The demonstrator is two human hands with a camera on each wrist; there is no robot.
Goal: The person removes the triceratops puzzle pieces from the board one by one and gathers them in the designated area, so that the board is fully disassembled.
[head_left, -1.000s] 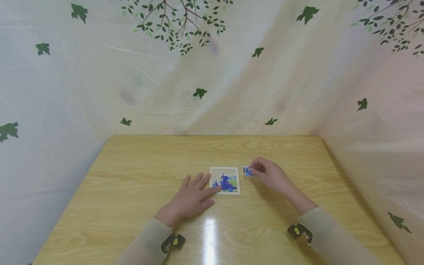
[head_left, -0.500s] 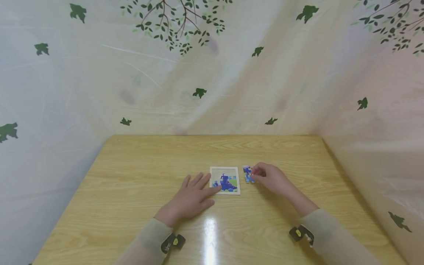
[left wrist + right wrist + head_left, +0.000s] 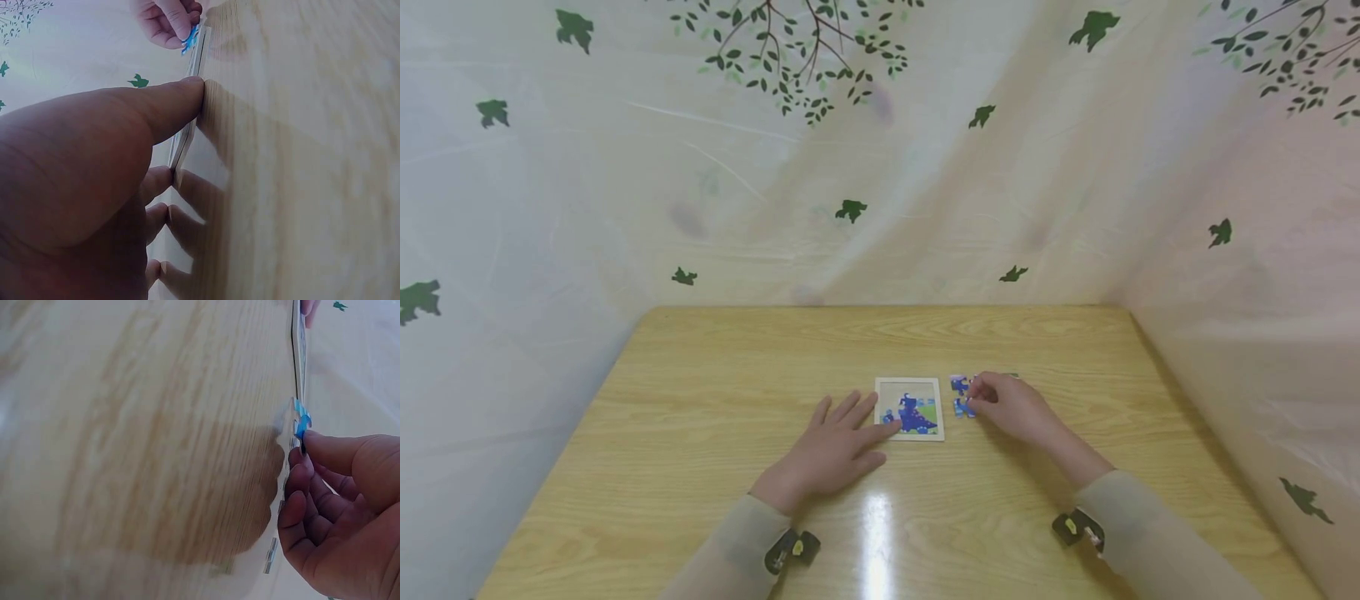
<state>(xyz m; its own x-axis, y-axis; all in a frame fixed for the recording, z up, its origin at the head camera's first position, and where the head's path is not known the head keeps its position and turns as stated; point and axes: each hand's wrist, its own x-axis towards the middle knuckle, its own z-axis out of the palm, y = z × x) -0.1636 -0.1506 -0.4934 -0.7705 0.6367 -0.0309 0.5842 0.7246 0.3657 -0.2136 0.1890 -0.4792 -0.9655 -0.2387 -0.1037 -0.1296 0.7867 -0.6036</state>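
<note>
My left hand (image 3: 831,454) lies with fingers spread at the left side of a small square jigsaw puzzle tray (image 3: 908,381). Its thumb reaches over the tray's lower left part, and in the left wrist view the thumb tip touches the edge. Inside the tray, a partly assembled picture (image 3: 916,417) shows a purple-blue dinosaur on green ground; its upper area is bare. Just right of the tray, my right hand (image 3: 1011,406) pinches a blue puzzle piece (image 3: 302,422) between thumb and fingers, low over the table.
A loose purple and blue puzzle piece (image 3: 958,384) lies right of the tray. Behind the right hand another, greenish piece (image 3: 1012,375) partly shows. The wooden table (image 3: 737,358) ends at a pale leaf-printed curtain (image 3: 760,208) behind and at the sides.
My right hand has shifted slightly toward me with the blue piece, and the purple and blue piece now shows separately beyond it. The left hand and tray have stayed still.
</note>
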